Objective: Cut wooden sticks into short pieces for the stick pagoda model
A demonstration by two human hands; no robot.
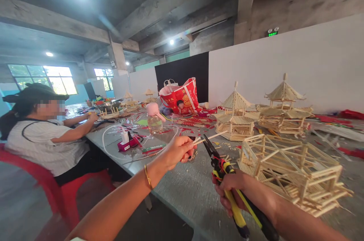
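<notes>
Pinched in my left hand (175,154) are thin pale wooden sticks (199,140), one longer and pointing right. My right hand (230,186) is wrapped round the yellow-and-black handles of a pair of pliers (236,212). The dark plier jaws reach up to the longer stick, and one end of it shows beyond them. Whether the jaws grip the stick cannot be made out. Right of the pliers stands an open six-sided stick frame (290,169), with no roof on it. Behind it are two stick pavilions with pointed roofs, a nearer one (235,119) and a farther one (284,110).
A pink-lidded jug (154,119), a magenta power strip (128,144) with a white cable, and a red bag (180,99) are on the grey table (176,191). Red wrappers and wood scraps lie about. A co-worker (45,131) sits at the left on a red chair (68,195).
</notes>
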